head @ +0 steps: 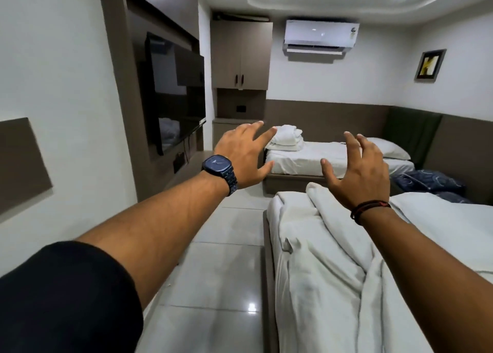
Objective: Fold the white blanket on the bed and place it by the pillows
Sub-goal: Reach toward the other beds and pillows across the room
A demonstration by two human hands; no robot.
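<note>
A crumpled white blanket (pixel 325 248) lies in a loose heap along the left side of the near bed (pixel 448 235), which fills the lower right. My left hand (pixel 244 155), with a dark watch on the wrist, is raised in the air over the floor, fingers spread, holding nothing. My right hand (pixel 358 173), with a dark band on the wrist, hovers above the blanket's far end, fingers spread and empty. Neither hand touches the blanket. The near bed's pillows are out of view.
A second bed (pixel 306 160) stands further back with a folded white stack (pixel 286 139) at its foot and a pillow (pixel 386 148) at its head. Dark blue cushions (pixel 429 183) lie between the beds. A TV (pixel 176 91) hangs on the left wall above the tiled floor (pixel 226 259).
</note>
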